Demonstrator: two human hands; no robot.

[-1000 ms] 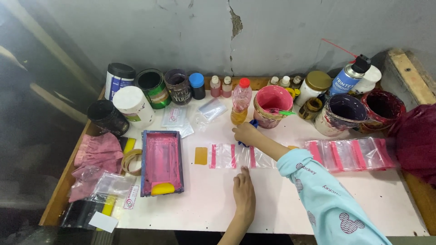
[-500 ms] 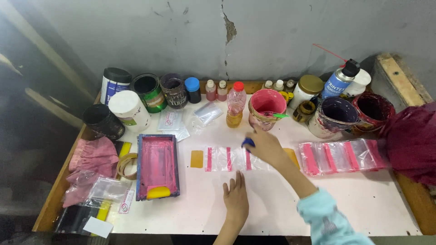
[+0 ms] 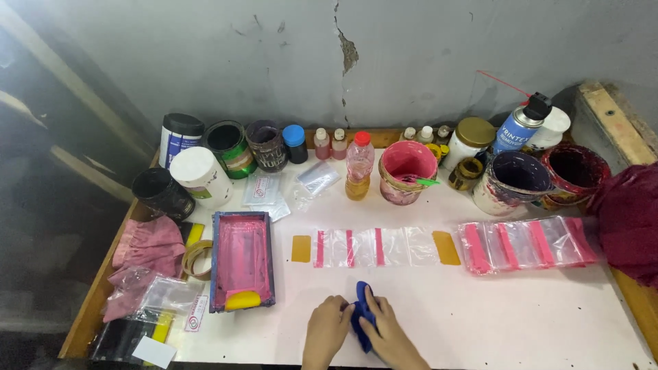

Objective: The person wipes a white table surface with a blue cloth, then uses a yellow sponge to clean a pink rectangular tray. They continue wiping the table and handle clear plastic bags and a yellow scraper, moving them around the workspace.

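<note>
My left hand [image 3: 326, 330] and right hand [image 3: 389, 334] — bare, no gloves, no rings — wrists uncovered, no sleeve showing.

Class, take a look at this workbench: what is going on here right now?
A person is at a white table, holding a small blue cloth between the left hand and the right hand near the front edge. Just beyond lies a row of clear plastic bags with pink stripes, with a yellow card at each end. A pink-stained printing frame sits to the left, and ink pots line the back wall.
</note>
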